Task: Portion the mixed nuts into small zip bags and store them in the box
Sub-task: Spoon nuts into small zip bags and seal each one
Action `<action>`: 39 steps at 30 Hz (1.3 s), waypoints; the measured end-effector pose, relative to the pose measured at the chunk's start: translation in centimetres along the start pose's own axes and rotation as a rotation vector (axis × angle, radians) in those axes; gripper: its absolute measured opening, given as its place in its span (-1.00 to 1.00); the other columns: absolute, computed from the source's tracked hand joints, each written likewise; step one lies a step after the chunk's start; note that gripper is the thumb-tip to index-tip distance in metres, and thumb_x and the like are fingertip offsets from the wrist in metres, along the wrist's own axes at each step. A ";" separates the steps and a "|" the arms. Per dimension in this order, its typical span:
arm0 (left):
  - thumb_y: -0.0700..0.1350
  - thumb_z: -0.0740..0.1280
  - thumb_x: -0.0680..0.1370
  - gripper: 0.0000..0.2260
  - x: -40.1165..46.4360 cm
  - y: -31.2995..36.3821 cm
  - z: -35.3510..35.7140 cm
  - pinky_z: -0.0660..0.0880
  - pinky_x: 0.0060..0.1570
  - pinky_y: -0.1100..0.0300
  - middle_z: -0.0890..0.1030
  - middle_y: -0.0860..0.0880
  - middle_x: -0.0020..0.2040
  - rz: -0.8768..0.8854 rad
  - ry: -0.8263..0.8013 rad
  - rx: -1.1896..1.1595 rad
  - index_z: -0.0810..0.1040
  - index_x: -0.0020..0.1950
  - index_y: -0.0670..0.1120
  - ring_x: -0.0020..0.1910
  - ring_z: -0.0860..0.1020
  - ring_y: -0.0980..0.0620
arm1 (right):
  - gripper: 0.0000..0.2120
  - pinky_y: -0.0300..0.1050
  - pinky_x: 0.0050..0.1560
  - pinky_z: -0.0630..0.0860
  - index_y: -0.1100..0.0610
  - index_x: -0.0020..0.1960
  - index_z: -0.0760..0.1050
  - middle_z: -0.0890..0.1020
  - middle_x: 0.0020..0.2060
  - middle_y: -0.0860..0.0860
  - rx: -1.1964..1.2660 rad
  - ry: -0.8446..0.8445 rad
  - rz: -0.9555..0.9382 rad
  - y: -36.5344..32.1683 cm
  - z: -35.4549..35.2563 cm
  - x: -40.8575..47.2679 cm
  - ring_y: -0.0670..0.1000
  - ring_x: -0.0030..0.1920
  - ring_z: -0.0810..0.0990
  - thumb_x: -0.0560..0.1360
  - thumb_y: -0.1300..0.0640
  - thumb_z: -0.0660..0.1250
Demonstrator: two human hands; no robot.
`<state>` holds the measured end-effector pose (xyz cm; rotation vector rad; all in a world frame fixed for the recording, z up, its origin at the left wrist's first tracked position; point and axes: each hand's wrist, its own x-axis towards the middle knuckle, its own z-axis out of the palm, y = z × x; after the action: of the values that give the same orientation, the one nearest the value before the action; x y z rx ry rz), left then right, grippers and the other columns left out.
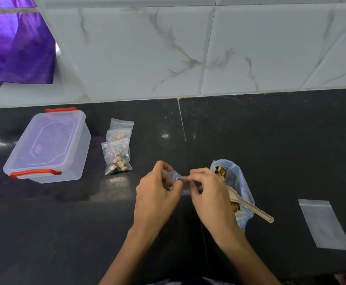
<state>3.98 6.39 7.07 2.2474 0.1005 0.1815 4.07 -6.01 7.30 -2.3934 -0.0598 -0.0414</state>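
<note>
Head view, surface: dark stone carrying everything, tiled wall behind.
Box: clear plastic box with red clips, lid on, far left; rigid and easy to take by its sides, but the clips likely have to be released first.
Nut bag: big open bag of mixed nuts just right of the hands, a pale spoon resting in it; soft-walled, probably slumps if bumped.
Empty bag: flat spare zip bag well apart to the right; thin and slick, best lifted by an edge.
Filled bags: three small bags overlapping beside the box; light, lumpy, safest pinched at the sealed top.
Bag in hand: small clear zip bag between both hands, above the surface; flimsy film, contents cannot be told.
Left grip: left hand fingers curled, pinching the bag's left edge.
Right grip: right hand fingers curled, pinching its right edge.
</note>
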 end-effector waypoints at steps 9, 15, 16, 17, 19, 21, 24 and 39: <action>0.10 0.51 0.24 -0.20 1.3 -3.9 0.6 0.12 0.49 0.02 0.14 0.50 0.35 0.286 -0.320 -0.068 0.14 0.34 0.41 0.48 0.01 0.33 | -0.69 -0.33 -0.09 0.46 -0.01 0.17 0.54 0.50 -0.04 -0.21 0.246 -0.206 0.042 -0.3 -1.2 -0.3 -0.22 -0.07 0.51 0.56 0.31 0.20; 0.11 0.44 0.26 -0.56 1.0 -3.2 1.3 0.43 0.21 -0.11 0.58 0.21 0.02 0.268 -0.281 -0.156 0.49 0.10 0.12 0.06 0.52 0.25 | -0.67 -0.02 0.05 0.49 0.13 -0.13 0.54 0.49 -0.03 -0.05 0.339 -0.370 0.272 -0.6 -1.8 -0.4 -0.07 -0.05 0.51 0.53 -0.08 0.14; 0.09 0.44 0.28 -0.56 0.9 -3.1 1.4 0.46 0.17 -0.06 0.58 0.20 0.05 0.290 -0.273 -0.161 0.49 0.13 0.10 0.07 0.53 0.22 | -0.63 -0.03 0.05 0.48 0.12 -0.09 0.55 0.45 0.01 -0.07 0.254 -0.400 0.258 -0.6 -1.8 -0.5 -0.09 -0.03 0.50 0.52 -0.16 0.15; 0.05 0.43 0.30 -0.55 0.8 -3.1 1.5 0.48 0.15 -0.03 0.57 0.19 0.08 0.311 -0.274 -0.165 0.48 0.17 0.08 0.09 0.53 0.19 | -0.61 -0.05 0.07 0.47 0.07 -0.03 0.55 0.41 0.06 -0.09 0.160 -0.435 0.224 -0.6 -1.8 -0.5 -0.11 0.00 0.49 0.50 -0.22 0.17; -0.04 0.43 0.33 -0.52 0.7 -3.0 1.7 0.51 0.13 0.02 0.54 0.16 0.12 0.329 -0.302 -0.170 0.44 0.23 0.10 0.12 0.53 0.14 | -0.68 -0.07 0.10 0.48 -0.05 0.07 0.54 0.36 0.11 -0.10 0.031 -0.479 0.137 -0.5 -1.5 -0.6 -0.10 0.05 0.48 0.50 -0.23 0.20; -0.07 0.40 0.32 -0.48 0.6 -3.0 1.8 0.52 0.12 0.05 0.53 0.15 0.13 0.318 -0.347 -0.215 0.39 0.25 0.17 0.13 0.54 0.11 | -0.75 -0.03 0.08 0.51 -0.04 -0.02 0.55 0.38 0.08 -0.08 0.003 -0.470 0.088 -0.4 -1.3 -0.7 -0.10 0.00 0.49 0.53 -0.17 0.20; -0.11 0.42 0.31 -0.50 0.4 -3.0 1.9 0.55 0.07 0.11 0.56 0.11 0.09 0.281 -0.404 -0.335 0.43 0.22 0.09 0.09 0.58 0.06 | -0.62 -0.04 0.06 0.52 -0.02 -0.06 0.57 0.42 0.13 -0.11 0.005 -0.464 0.020 -0.2 -1.4 -0.8 -0.13 0.00 0.51 0.50 -0.27 0.16; -0.55 0.34 0.39 -0.30 0.9 -4.0 0.9 0.51 -0.05 0.19 0.53 -0.14 0.03 0.088 -0.882 -0.711 0.20 0.40 -0.09 -0.12 0.58 0.02 | -0.81 -0.28 -0.10 0.25 -0.14 0.13 0.51 0.15 -0.01 -0.10 -0.426 -0.494 -0.300 -0.9 -3.4 -1.0 -0.15 -0.03 0.26 0.52 -0.03 0.31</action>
<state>4.99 8.31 3.50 1.4527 -0.4644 -0.6363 2.95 -7.72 10.32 -2.7386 -0.7022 0.4373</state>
